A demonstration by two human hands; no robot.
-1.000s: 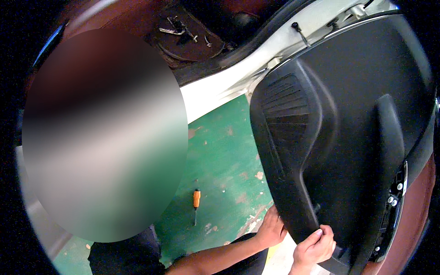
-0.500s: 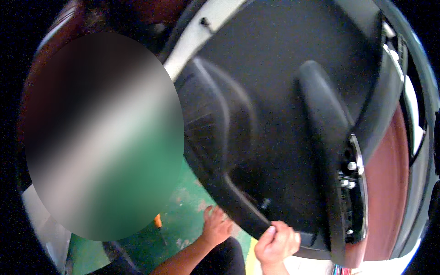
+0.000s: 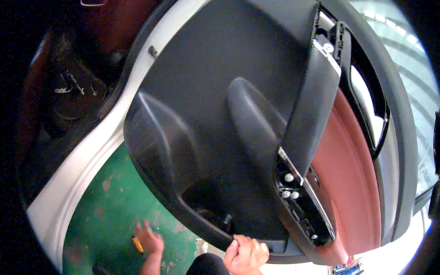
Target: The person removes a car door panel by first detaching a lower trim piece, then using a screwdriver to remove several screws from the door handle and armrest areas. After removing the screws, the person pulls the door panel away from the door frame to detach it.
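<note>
A black and reddish-brown car door panel (image 3: 256, 137) fills the middle and right. My right hand (image 3: 247, 254) is closed round the rim of its lower door pocket, thumb on top. Over the green floor to the left, my left hand (image 3: 150, 240) is apart from the panel, fingers outstretched, somewhat blurred, with nothing visible in it. Just beside its fingers lies a small orange-handled tool (image 3: 137, 244) on the floor; its kind is too small to tell. Bare screws (image 3: 288, 178) show in the uncovered black armrest section.
The white door sill (image 3: 82, 165) curves along the left, with the dark car footwell (image 3: 73, 96) and pedals beyond it. A dark stud-like door check (image 3: 152, 52) sits by the hinge side. My dark-clothed knee (image 3: 206, 265) is at the lower edge. The floor (image 3: 123, 197) is scuffed green.
My left hand has moved from beside the panel's lower edge, left and down to the orange-handled tool. My right hand keeps its grip. The view has turned, so the panel appears farther left.
</note>
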